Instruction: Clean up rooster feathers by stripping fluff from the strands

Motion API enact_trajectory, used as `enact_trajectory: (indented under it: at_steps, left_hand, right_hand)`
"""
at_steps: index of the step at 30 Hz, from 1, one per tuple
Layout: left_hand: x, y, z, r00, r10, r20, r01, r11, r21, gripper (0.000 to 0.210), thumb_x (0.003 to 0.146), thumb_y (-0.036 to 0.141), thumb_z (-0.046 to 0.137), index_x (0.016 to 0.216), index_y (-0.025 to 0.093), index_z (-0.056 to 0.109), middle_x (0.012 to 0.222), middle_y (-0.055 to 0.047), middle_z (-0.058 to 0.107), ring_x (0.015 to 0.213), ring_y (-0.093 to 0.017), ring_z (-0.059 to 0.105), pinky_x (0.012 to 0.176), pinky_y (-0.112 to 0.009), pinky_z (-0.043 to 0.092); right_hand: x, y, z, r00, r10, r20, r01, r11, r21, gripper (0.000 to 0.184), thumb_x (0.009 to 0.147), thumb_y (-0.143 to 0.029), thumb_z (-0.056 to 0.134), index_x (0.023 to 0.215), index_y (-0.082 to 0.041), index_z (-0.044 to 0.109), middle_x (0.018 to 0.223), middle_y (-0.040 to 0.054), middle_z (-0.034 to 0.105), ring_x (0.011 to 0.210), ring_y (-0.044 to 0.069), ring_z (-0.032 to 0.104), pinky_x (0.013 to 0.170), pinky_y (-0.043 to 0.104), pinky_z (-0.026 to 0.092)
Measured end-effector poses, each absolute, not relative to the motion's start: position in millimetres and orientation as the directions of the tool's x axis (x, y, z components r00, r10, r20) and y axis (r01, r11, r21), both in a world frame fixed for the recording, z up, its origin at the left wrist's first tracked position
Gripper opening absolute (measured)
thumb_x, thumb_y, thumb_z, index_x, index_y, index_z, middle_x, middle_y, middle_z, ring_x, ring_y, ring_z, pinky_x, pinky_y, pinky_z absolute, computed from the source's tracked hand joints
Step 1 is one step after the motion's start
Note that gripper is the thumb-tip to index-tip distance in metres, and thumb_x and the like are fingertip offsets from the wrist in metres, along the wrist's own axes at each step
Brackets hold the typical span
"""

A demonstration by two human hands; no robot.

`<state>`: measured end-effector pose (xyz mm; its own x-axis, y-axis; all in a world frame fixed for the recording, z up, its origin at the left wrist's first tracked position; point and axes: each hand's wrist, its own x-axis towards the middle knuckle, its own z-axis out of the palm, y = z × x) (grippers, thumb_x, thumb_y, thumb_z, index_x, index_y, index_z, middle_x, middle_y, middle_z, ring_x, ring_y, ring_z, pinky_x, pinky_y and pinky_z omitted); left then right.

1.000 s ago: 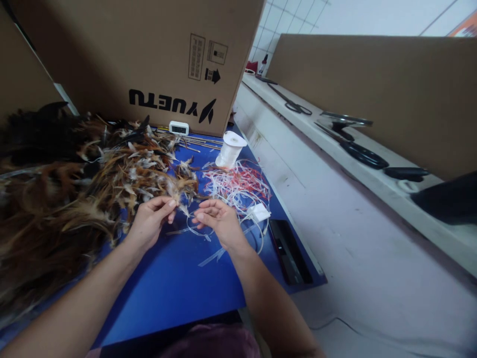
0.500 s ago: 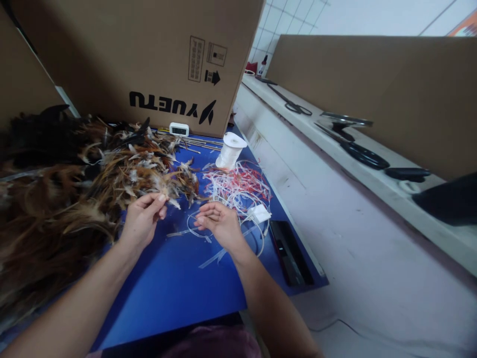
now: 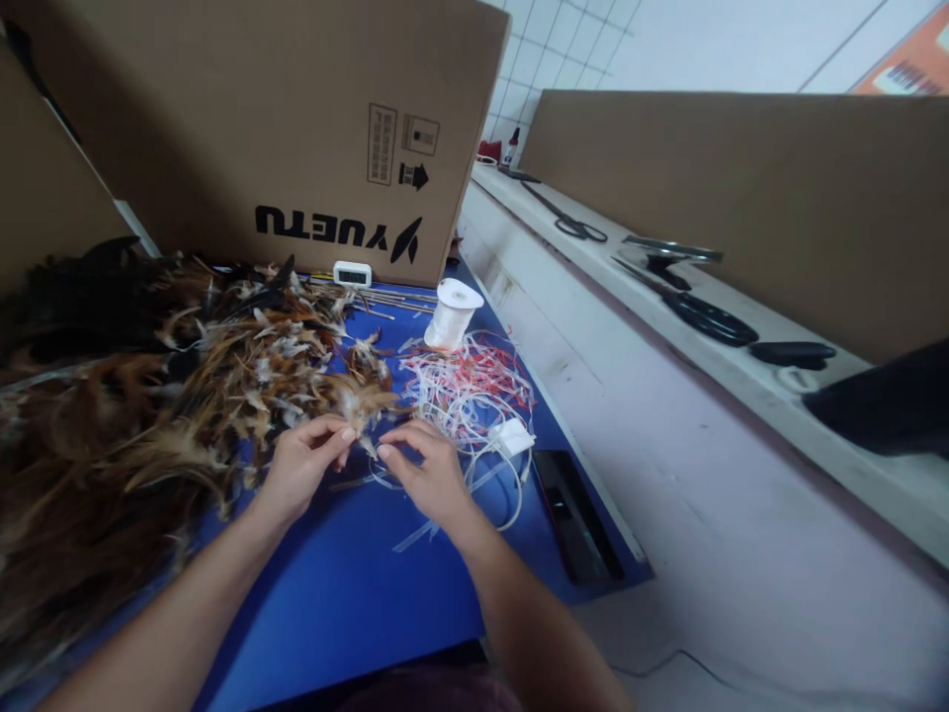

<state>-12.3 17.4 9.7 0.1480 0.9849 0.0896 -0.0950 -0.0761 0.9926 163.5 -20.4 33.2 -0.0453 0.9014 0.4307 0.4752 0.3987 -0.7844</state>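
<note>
My left hand [image 3: 305, 465] pinches a small brown and pale feather [image 3: 362, 405] between thumb and fingertips, over the blue table. Close by on the right, my right hand [image 3: 434, 475] has its thumb and index finger drawn together beside the feather's pale end; what lies between them is too small to make out. A big heap of brown, black and whitish feathers [image 3: 259, 366] spreads to the left, just beyond my left hand. Past my right hand lies a tangle of white and red strips [image 3: 474, 381], with a white spool [image 3: 451, 314] standing behind it.
A white charger [image 3: 511, 437] with its cable and a dark phone [image 3: 578, 514] lie to the right on the blue table [image 3: 333, 603]. Thin sticks and a small digital display [image 3: 352, 275] sit before a cardboard box [image 3: 193, 109]. Scissors [image 3: 578, 227] and a black-handled tool [image 3: 712, 318] rest on the ledge.
My left hand has moved right with the feather, and my right hand's fingers have come up to its pale end and closed together. The view has shifted slightly.
</note>
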Motion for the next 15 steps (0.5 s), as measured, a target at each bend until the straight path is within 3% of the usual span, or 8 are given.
enact_trajectory:
  at_steps: [5, 11, 15]
  left_hand:
    - [-10, 14, 9, 0.223, 0.968, 0.115, 0.002, -0.119, 0.993, 0.021, 0.078, 0.033, 0.066, 0.066, 0.015, 0.065, 0.054, 0.003, 0.051, 0.050, -0.008, 0.043, 0.049, -0.021, 0.036]
    - [-9, 14, 10, 0.282, 0.958, 0.052, -0.021, -0.048, 0.999, 0.024, 0.081, 0.034, 0.064, 0.065, 0.015, 0.063, 0.057, 0.002, 0.052, 0.053, -0.009, 0.046, 0.050, -0.021, 0.038]
    - [-8, 14, 10, 0.299, 0.953, -0.040, -0.111, 0.076, 0.991, 0.022, 0.079, 0.035, 0.066, 0.069, 0.015, 0.064, 0.059, 0.001, 0.054, 0.054, -0.010, 0.049, 0.049, -0.020, 0.039]
  right_hand:
    - [159, -22, 28, -0.091, 0.946, 0.310, 0.460, 0.316, -0.829, 0.004, 0.078, -0.021, 0.066, 0.080, -0.019, 0.068, 0.072, -0.0005, 0.062, 0.064, 0.011, 0.053, 0.061, 0.023, 0.042]
    - [164, -19, 23, -0.068, 0.963, 0.262, 0.447, 0.264, -0.855, 0.008, 0.078, -0.017, 0.062, 0.073, -0.019, 0.068, 0.070, -0.0015, 0.057, 0.062, 0.010, 0.050, 0.060, 0.023, 0.039]
    - [169, -13, 21, 0.029, 0.986, 0.163, 0.288, 0.148, -0.946, 0.005, 0.075, -0.019, 0.062, 0.071, -0.018, 0.064, 0.064, -0.0028, 0.056, 0.057, 0.010, 0.049, 0.057, 0.023, 0.038]
